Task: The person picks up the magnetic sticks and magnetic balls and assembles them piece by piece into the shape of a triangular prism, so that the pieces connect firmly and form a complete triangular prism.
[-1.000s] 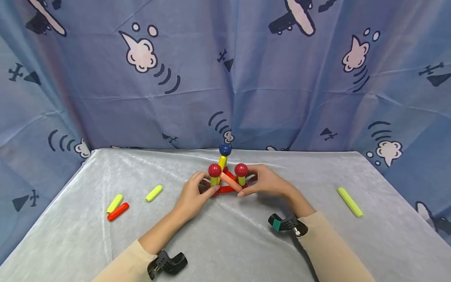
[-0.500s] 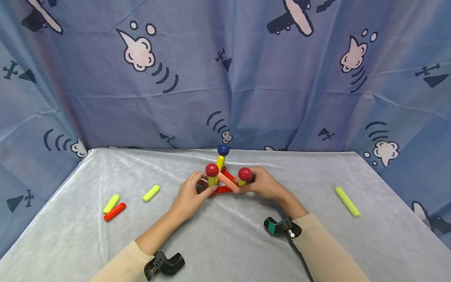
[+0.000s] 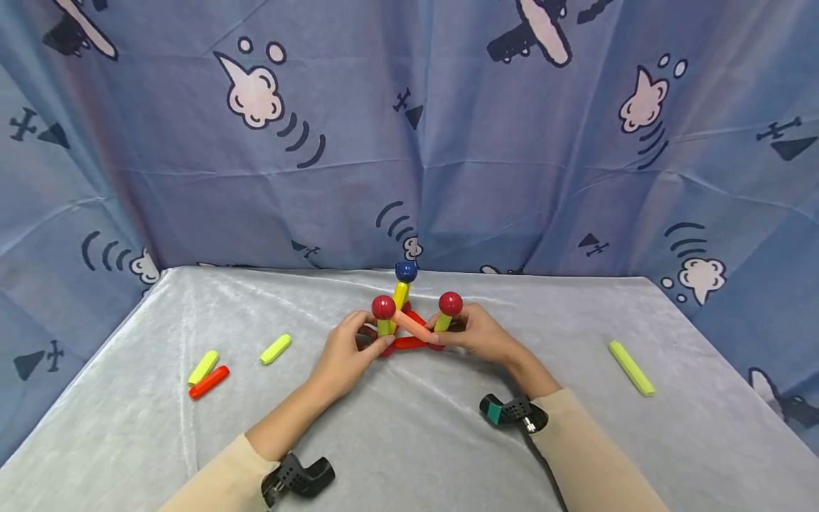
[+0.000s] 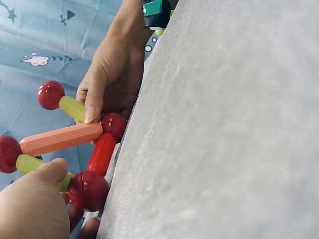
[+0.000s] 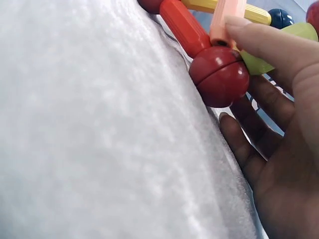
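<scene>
A frame of magnetic rods and balls stands mid-table. My left hand [image 3: 339, 359] grips its left yellow-green rod [image 4: 27, 164], between an upper red ball [image 3: 384, 307] and a lower red ball [image 4: 88, 191]. An orange rod [image 3: 412, 326] slants from that upper ball down to the lower right red ball [image 5: 219, 77]. My right hand [image 3: 483, 334] has its thumb on the orange rod's low end, fingers partly hidden behind the right yellow-green rod [image 3: 443, 322], which leans right under another red ball [image 3: 451, 304]. Behind rise a yellow rod [image 3: 400, 294] and blue ball [image 3: 406, 272].
On the left of the grey cloth [image 3: 409, 441] lie two short yellow-green rods, one [image 3: 276, 350] apart, the other [image 3: 203, 368] beside a red rod [image 3: 209, 382]. A longer yellow-green rod [image 3: 631, 368] lies right. A patterned blue curtain [image 3: 358, 142] hangs behind.
The right yellow-green rod with its top ball dipped toward my right hand, then rose again, now leaning right. My right thumb moved onto the orange rod's low end. The left hand kept its grip.
</scene>
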